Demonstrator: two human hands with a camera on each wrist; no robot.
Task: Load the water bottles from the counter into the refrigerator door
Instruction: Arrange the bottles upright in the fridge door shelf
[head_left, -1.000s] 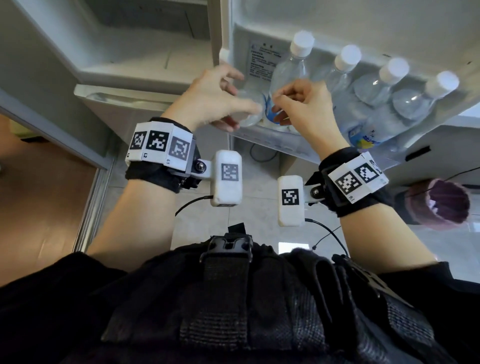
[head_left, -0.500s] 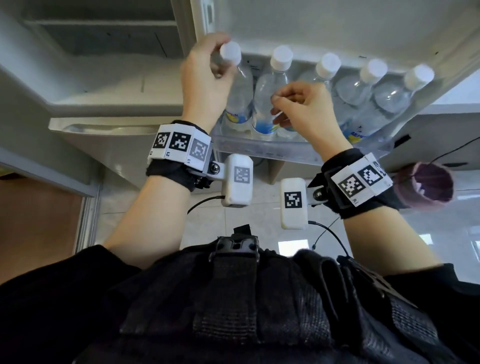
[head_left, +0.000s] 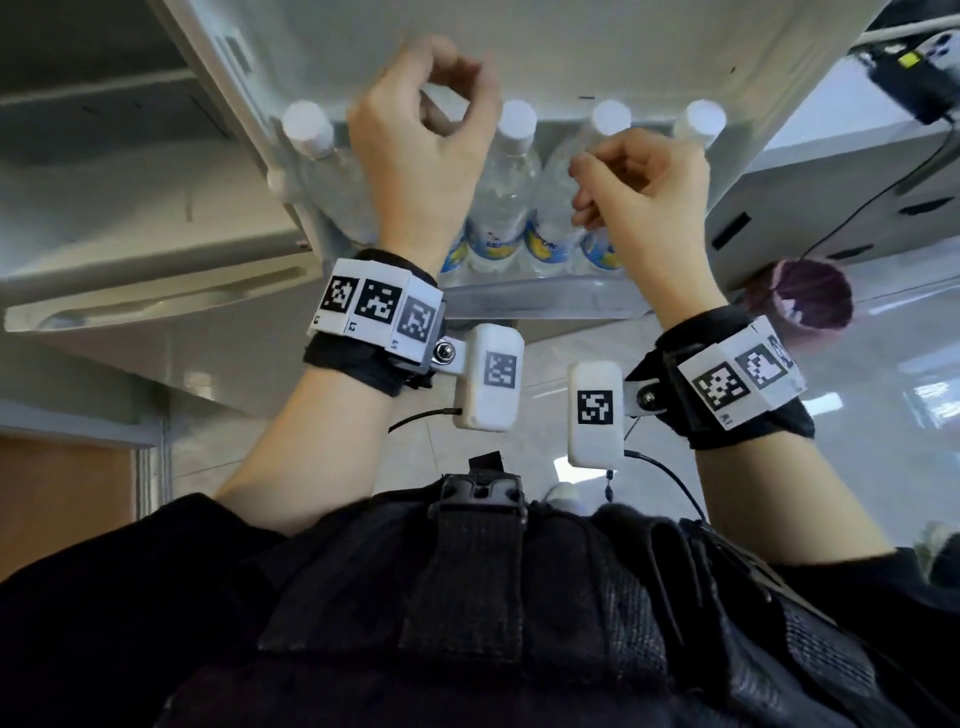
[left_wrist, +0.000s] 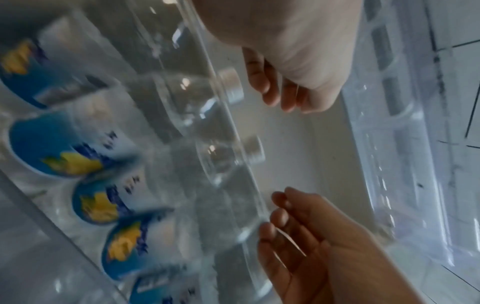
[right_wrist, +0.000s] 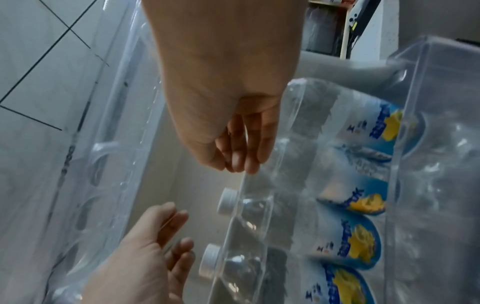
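Several clear water bottles (head_left: 501, 208) with white caps and blue-and-yellow labels stand in a row in the refrigerator door shelf (head_left: 545, 299). The leftmost bottle (head_left: 311, 140) stands at the shelf's end. My left hand (head_left: 452, 98) hovers above the caps, its fingers loosely curled and holding nothing. My right hand (head_left: 597, 182) hangs in front of the bottles on the right, also loosely curled and empty. In the left wrist view my left hand (left_wrist: 275, 96) is clear of the bottles (left_wrist: 78, 162). In the right wrist view my right hand's fingertips (right_wrist: 241, 162) sit near the clear shelf rim (right_wrist: 233, 216).
The open refrigerator body (head_left: 130, 218) with its shelves lies to the left. A purple cup (head_left: 810, 301) sits low at the right beside a grey counter (head_left: 841, 187). A black device (head_left: 914, 83) with a cable is at the top right. Tiled floor (head_left: 571, 338) shows below.
My left hand has let go of the leftmost bottle's cap and lifted up and to the right. My right hand has come away from the bottles. The view has tilted upward.
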